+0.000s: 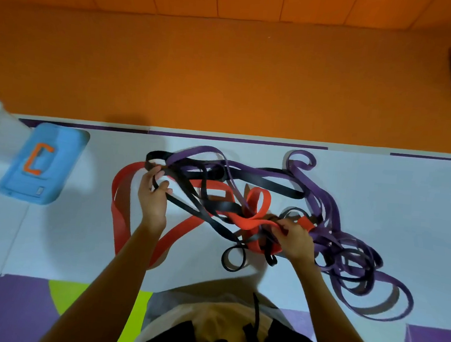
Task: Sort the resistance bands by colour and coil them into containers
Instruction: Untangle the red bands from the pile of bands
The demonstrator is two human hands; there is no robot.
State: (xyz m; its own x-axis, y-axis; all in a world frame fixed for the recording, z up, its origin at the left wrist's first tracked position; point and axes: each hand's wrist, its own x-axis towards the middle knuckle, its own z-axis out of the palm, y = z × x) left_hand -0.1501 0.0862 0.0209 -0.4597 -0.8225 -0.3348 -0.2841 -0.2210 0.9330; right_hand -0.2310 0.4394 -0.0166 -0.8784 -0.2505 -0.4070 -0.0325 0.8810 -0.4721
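My left fingers pinch a black band, my right fingers grip a red band; tugging may tighten the tangle.

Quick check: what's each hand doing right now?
Left hand: fingers curled round a black band.
Right hand: gripping a red band in the tangle.

We log worn items, bottom centre of view, blurred.
- Left hand, right hand: bare.
- Left forearm, right forearm: bare down to frame edge.
- Tan top on torso.
- Black patches across its lower part.
- Thin black cord down its centre.
- Pale grey fabric along its upper rim.
- We cannot tell garment type.
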